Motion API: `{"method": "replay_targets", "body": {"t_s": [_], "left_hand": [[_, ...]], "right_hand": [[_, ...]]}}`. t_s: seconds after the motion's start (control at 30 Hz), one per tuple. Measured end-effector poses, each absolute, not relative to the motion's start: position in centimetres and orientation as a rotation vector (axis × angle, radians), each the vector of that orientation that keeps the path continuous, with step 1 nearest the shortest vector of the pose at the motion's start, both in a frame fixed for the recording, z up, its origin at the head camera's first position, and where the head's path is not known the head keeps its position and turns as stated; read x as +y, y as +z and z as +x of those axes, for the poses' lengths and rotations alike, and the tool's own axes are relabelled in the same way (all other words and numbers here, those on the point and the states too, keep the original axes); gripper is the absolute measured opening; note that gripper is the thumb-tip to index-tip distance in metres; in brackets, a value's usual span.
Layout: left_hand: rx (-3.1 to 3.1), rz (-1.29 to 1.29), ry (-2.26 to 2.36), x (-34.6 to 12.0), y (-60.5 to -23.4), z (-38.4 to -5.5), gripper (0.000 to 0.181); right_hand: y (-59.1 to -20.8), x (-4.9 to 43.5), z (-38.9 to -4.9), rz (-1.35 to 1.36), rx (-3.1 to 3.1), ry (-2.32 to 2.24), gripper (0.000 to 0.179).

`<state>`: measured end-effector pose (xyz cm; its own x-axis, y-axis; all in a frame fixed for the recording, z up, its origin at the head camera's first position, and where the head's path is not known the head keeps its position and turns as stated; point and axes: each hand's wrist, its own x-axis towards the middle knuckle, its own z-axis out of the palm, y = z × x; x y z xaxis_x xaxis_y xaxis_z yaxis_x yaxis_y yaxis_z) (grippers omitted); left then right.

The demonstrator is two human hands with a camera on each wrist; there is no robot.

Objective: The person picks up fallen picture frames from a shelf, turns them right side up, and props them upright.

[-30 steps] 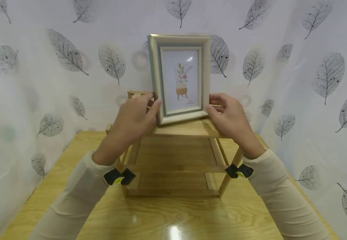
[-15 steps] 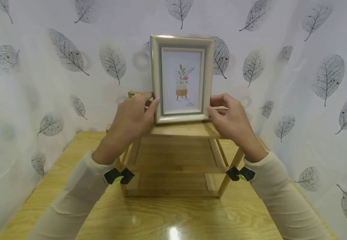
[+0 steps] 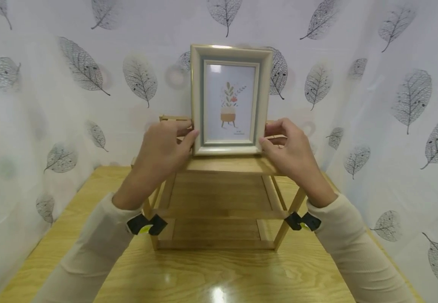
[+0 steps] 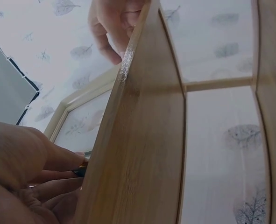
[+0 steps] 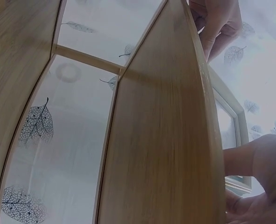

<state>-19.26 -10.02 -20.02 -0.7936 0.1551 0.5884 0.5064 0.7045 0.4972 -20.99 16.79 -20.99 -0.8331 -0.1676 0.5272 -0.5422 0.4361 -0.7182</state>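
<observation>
A cream picture frame (image 3: 231, 149) with a gold edge and a potted-plant print stands upright on the top board of a wooden shelf (image 3: 234, 165) in the head view. At its lower left side, my left hand (image 3: 163, 147) pinches the edge between thumb and fingers. My right hand (image 3: 290, 147) grips the lower right side the same way, thumb on the front. From below, the left wrist view has the left hand (image 4: 30, 172) beside the frame, partly behind the shelf board. The right wrist view has the right hand (image 5: 264, 172) at the frame's other side.
Below the top board the shelf has two lower boards (image 3: 219, 193), carried on slanted legs. It stands on a glossy wood-grain table (image 3: 219, 273). A white curtain (image 3: 328, 25) printed with grey leaves hangs behind and at both sides.
The picture frame has turned from tilted and angled to nearly straight, facing forward, its lower edge now level. Both hands have stayed on its sides and moved slightly with it.
</observation>
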Motion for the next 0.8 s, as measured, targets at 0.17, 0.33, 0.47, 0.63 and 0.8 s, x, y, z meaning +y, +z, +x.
{"method": "replay_targets", "body": {"t_s": [0.17,0.33,0.47,0.63,0.8], "left_hand": [[-2.407,-0.501,-0.903,-10.2,-20.0,-19.4,0.032],[-2.413,-0.504,-0.908,-10.3,-20.1,-19.4,0.031],[-2.418,-0.510,-0.919,-10.2,-20.1,-19.5,0.030],[-2.405,-0.508,-0.918,-10.2,-19.9,-19.6,0.028],[-2.298,-0.501,-0.911,-11.4,-19.5,-18.7,0.039]], "right_hand": [[-21.0,16.6,-20.7,0.613,-2.314,1.343,0.026],[-20.9,16.5,-20.7,0.617,-2.314,1.329,0.026],[-20.9,16.5,-20.6,0.610,-2.317,1.329,0.026],[-20.6,16.9,-20.4,0.594,-2.351,1.316,0.027],[-20.1,18.3,-20.0,0.545,-2.342,1.232,0.032]]}}
